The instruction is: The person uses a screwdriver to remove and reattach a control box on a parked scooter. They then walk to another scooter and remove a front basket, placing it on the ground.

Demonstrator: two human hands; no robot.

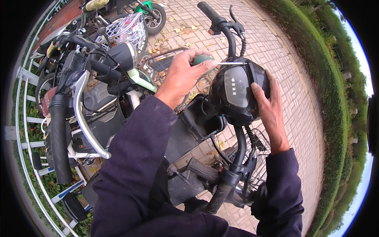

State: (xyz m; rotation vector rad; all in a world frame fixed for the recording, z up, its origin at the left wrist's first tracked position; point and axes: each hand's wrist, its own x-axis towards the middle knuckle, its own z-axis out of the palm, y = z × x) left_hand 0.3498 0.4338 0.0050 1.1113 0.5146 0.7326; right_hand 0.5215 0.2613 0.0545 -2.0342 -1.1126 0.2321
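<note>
My left hand (182,75) is closed round the green handle (202,59) of a screwdriver, whose thin metal shaft (230,63) reaches right to the top rim of a black display housing (233,96) on a scooter's handlebar. My right hand (273,114) grips that housing from the right side, thumb on its face and fingers round the edge. The housing has a grey screen with small white marks. Above and below it the handlebar carries an upper grip (207,11) and a lower grip (218,199), with brake levers and coiled cables.
Parked scooters and bicycles (98,102) crowd the left, one with a white wire basket (122,33). A white railing (25,118) curves along the far left. Brick paving (296,118) runs on the right, bordered by a long hedge (331,98).
</note>
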